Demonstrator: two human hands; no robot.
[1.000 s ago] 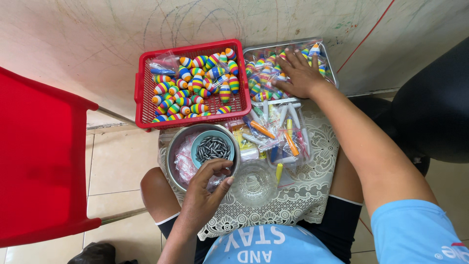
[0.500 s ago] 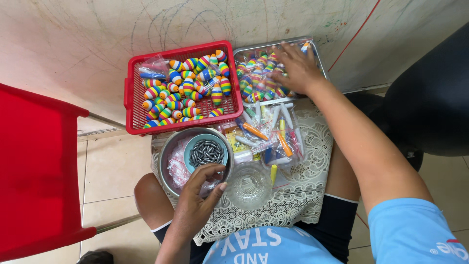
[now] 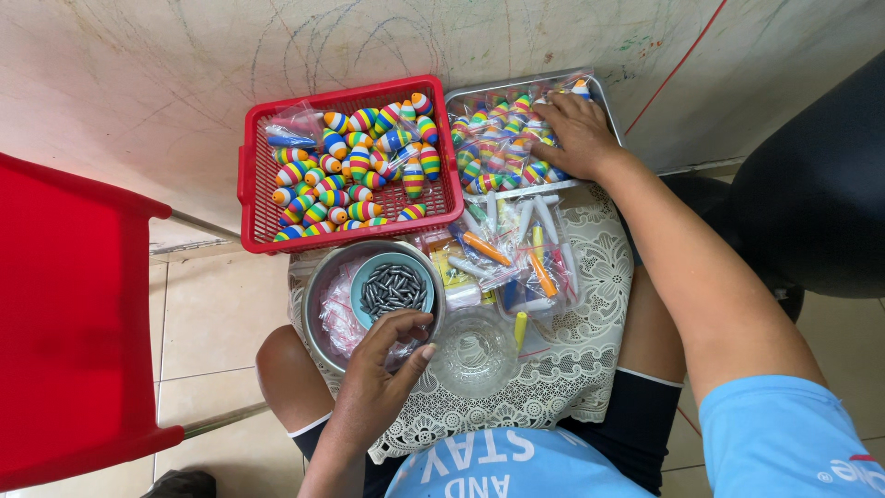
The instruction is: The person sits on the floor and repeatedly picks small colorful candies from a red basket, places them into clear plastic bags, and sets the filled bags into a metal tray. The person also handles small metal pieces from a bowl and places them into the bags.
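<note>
So, my left hand (image 3: 383, 364) sits low in the middle of the frame, fingers curled over the edge of the metal bowl (image 3: 323, 286); can't tell if it's pinching anything. Just above it, inside that bowl, is a small blue bowl of grey metal pieces (image 3: 395, 288), with little clear bags beside it. My right hand (image 3: 576, 136) is up at the upper right, spread flat on bagged striped floats in the metal tray (image 3: 604, 88). Left of that is the red basket (image 3: 253, 184) of loose striped floats, and a clear glass bowl (image 3: 475, 350) sits lower centre on the lace cloth (image 3: 590, 277).
</note>
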